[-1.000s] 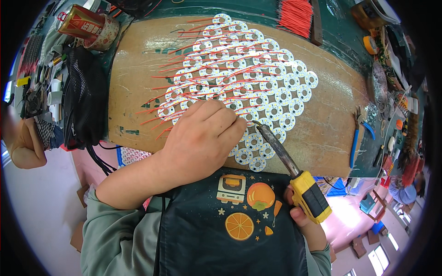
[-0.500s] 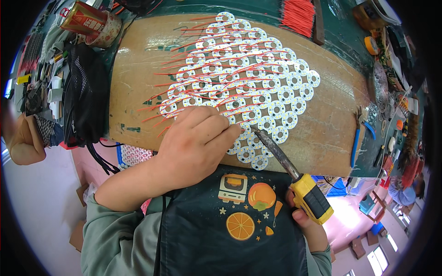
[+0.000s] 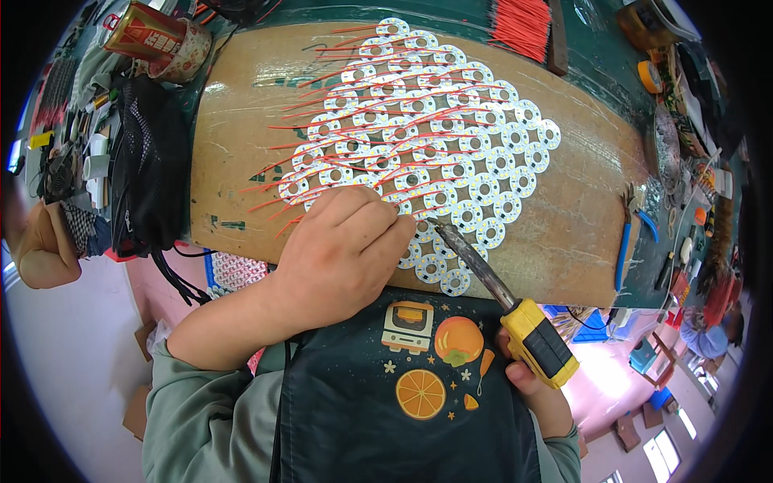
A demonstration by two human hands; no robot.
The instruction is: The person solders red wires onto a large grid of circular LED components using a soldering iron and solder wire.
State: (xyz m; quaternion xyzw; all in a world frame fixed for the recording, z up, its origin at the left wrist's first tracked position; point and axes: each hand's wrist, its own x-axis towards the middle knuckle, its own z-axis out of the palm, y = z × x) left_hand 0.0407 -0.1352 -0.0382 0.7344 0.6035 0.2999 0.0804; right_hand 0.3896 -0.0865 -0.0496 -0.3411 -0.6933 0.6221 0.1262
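My right hand is wrapped round the yellow and black handle of a soldering iron. Its dark tip points up and left to one of the round white LED boards near the front edge of the panel. My left hand lies over the lower left boards, thumb and forefinger pinched on a thin red wire beside the iron's tip. The fingertips partly hide that wire's end. Many other red wires run leftward across the rows of ring-shaped boards.
The boards rest on a brown panel over a green table. A bundle of red wires lies at the back. Blue-handled pliers are at the right, a black bag at the left. A person's arm shows far left.
The soldering iron and my right hand have shifted slightly up and left, bringing the tip nearer the pinched fingers. My left hand has stayed almost still.
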